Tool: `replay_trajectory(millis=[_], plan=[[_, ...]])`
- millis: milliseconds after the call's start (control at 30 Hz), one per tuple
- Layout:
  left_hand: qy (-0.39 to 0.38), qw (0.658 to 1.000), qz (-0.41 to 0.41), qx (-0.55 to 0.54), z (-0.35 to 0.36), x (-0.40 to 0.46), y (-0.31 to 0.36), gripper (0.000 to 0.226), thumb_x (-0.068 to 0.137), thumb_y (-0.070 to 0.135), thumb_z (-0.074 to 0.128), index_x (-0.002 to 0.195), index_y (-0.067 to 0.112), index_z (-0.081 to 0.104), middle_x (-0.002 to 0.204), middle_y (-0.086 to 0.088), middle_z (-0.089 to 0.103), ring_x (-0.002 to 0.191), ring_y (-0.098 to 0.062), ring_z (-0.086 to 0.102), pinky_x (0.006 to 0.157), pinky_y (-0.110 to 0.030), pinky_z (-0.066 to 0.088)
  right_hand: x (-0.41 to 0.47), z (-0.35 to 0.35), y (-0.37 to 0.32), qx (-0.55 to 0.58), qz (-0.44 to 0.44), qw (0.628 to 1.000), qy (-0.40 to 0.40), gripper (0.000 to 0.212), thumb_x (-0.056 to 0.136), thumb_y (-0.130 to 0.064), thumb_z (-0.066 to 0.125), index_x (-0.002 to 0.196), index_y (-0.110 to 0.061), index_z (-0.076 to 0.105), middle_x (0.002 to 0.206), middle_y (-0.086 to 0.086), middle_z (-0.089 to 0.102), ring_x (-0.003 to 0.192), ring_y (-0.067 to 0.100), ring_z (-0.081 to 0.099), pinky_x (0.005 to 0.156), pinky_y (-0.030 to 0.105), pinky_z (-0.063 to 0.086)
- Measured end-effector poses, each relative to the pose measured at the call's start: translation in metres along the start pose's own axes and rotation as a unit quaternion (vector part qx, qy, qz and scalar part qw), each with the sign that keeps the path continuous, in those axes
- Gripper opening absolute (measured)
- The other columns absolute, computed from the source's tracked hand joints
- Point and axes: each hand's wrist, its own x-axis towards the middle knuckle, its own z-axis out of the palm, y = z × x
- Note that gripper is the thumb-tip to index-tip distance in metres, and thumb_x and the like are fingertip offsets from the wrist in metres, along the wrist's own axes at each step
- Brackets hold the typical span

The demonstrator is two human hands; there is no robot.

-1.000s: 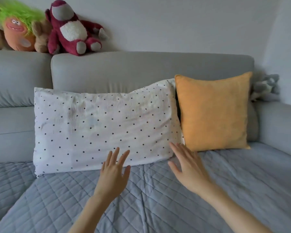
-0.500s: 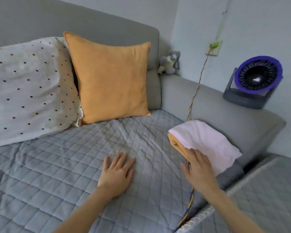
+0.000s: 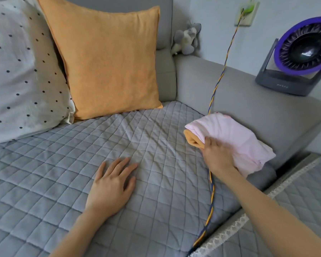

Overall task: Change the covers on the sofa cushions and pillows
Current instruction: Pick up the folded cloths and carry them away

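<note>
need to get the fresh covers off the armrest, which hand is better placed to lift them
Right. The right hand already rests on the folded covers on the armrest; the left hand lies flat on the quilted seat.

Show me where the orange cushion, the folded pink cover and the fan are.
orange cushion [image 3: 109, 60]: head view, middle of its front face.
folded pink cover [image 3: 233, 134]: head view, top of the pink fold.
fan [image 3: 304, 47]: head view, dark centre inside the purple ring.
</note>
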Motion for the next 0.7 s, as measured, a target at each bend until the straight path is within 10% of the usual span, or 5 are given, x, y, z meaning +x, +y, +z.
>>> replay_trajectory(millis=[100,233,400,533,700], plan=[[-0.017,1.000,-0.005,0.004,0.001,0.000,-0.001,0.048,0.088,0.045,0.031,0.123,0.030,0.059,0.130,0.003,0.057,0.126,-0.017,0.048,0.106,-0.048,0.030,0.005,-0.030,0.000,0.023,0.023,0.999,0.018,0.016,0.080,-0.005,0.067,0.088,0.005,0.058,0.069,0.021,0.065,0.055,0.034,0.064,0.046,0.034,0.048],[-0.046,0.999,0.001,-0.028,-0.001,0.001,-0.002,0.054,0.087,0.051,0.024,0.127,0.032,0.055,0.136,0.005,0.052,0.131,-0.014,0.042,0.112,-0.043,0.019,0.015,-0.086,-0.002,0.087,0.085,0.989,0.089,0.030,0.100,-0.018,0.039,0.118,0.005,0.046,0.101,0.023,0.061,0.088,0.039,0.064,0.066,0.041,0.047],[0.024,0.965,-0.074,-0.252,-0.031,-0.013,-0.011,0.043,0.094,0.031,0.047,0.136,0.024,0.044,0.148,-0.001,0.033,0.134,-0.022,0.035,0.112,-0.045,0.028,-0.016,-0.147,-0.062,0.146,-0.025,0.932,0.332,0.024,0.082,-0.023,0.067,0.086,0.000,0.062,0.054,0.012,0.057,0.035,0.029,0.053,0.031,0.022,0.033],[0.132,0.940,-0.225,-0.220,-0.080,-0.067,-0.061,0.041,0.094,0.015,0.050,0.134,0.012,0.046,0.146,-0.015,0.035,0.134,-0.032,0.032,0.106,-0.050,0.033,-0.082,-0.132,-0.141,0.202,-0.135,0.923,0.298,0.023,0.086,-0.030,0.051,0.088,-0.010,0.064,0.059,0.002,0.058,0.044,0.020,0.056,0.039,0.022,0.030],[-0.107,0.965,-0.238,0.012,-0.114,-0.166,-0.136,0.076,0.083,0.072,0.017,0.147,0.032,0.024,0.156,0.000,0.016,0.145,-0.020,0.006,0.117,-0.042,0.005,-0.153,-0.087,-0.203,0.235,-0.157,0.947,0.154,0.035,0.074,-0.024,0.070,0.105,-0.011,0.060,0.107,0.008,0.063,0.101,0.031,0.060,0.092,0.045,0.046]])
